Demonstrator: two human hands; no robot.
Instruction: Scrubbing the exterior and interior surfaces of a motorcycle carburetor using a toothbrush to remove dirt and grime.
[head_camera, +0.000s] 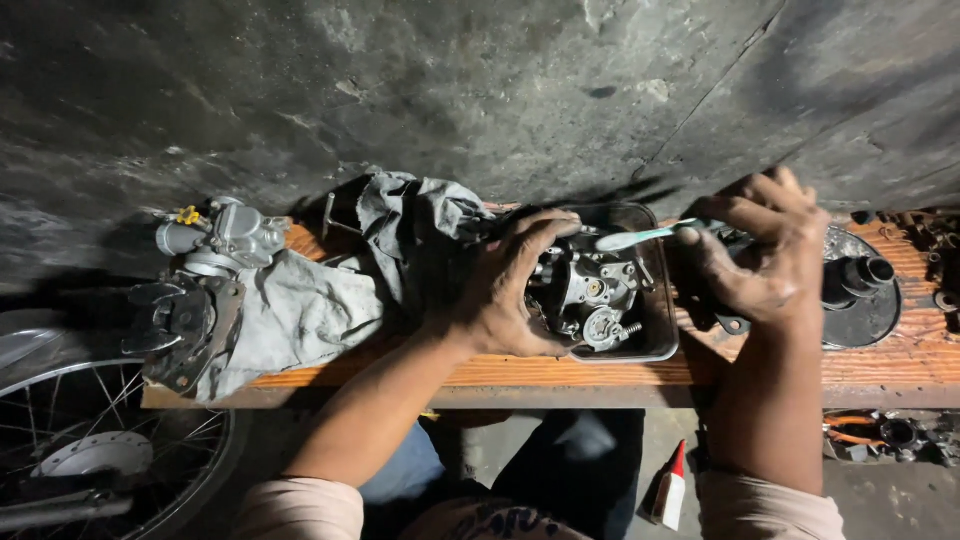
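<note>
Carburettor brushed clean in a tray

Carburettor sits in a shallow clear tray on the wooden counter, just in front of the person. The left hand wraps around its near-left side, its grip closed on the metal body to steady it. The right hand holds a pale toothbrush by the handle, grip closed, with the bristle end reaching over the tray's far edge toward the top of the part.

To do this well, the body should stay firmly braced inside the tray so that loosened dirt falls there, and the brush should work in short strokes into the recesses rather than across the small screws and the spring at the near side.

The tray holds only this part, as far as can be seen; whether liquid lies under it cannot be told. Left of it lies a crumpled grey rag, with a second carburettor at the counter's far-left end. To the right rests a round black engine part. A small white tube with a red cap lies on the floor below, and a spoked wheel stands at lower left.
</note>
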